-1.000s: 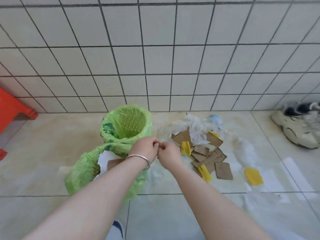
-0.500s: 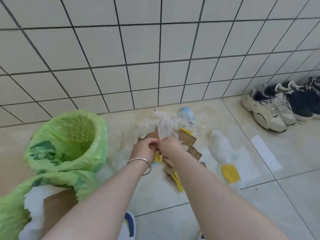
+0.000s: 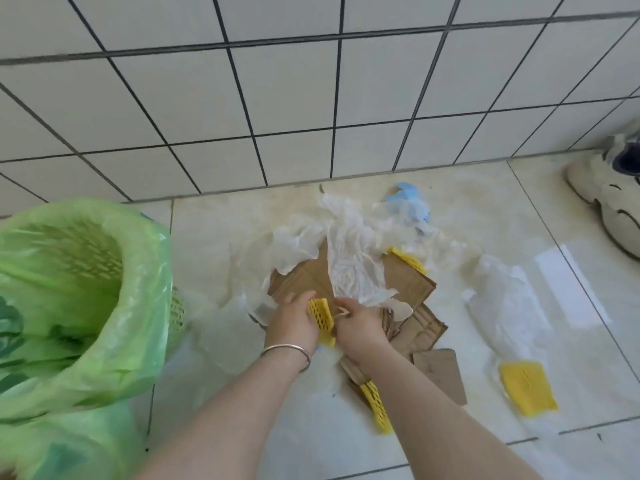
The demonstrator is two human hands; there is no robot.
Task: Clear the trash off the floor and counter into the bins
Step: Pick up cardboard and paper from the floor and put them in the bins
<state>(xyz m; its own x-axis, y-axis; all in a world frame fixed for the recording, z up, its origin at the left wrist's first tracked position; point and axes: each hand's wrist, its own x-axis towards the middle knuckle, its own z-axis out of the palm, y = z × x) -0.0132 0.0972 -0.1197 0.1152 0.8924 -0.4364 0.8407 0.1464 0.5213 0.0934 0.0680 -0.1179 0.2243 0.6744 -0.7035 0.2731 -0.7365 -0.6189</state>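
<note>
A trash pile lies on the tiled floor by the wall: brown cardboard pieces (image 3: pixel 408 285), crumpled white plastic film (image 3: pixel 353 265) and a blue scrap (image 3: pixel 405 199). Both hands are low over the pile's near-left side. My left hand (image 3: pixel 291 323) grips a yellow foam net (image 3: pixel 320 318) that stands between the two hands. My right hand (image 3: pixel 358 329) has its fingers curled and pinches a thin pale scrap of plastic beside the net. A bin lined with a green bag (image 3: pixel 79 289) stands open at the left, about a hand's width from my left hand.
A second green-bagged bin (image 3: pixel 52 445) shows at the bottom left. More yellow foam nets (image 3: pixel 375 407) (image 3: pixel 528 388), a clear plastic bag (image 3: pixel 509 306) and a white paper strip (image 3: pixel 571 285) lie to the right. A pale sneaker (image 3: pixel 616 202) sits by the wall at far right.
The view has swung right and dropped closer to the pile. Both hands have moved from beside the bins down onto the trash, and the left hand has taken the yellow foam net.
</note>
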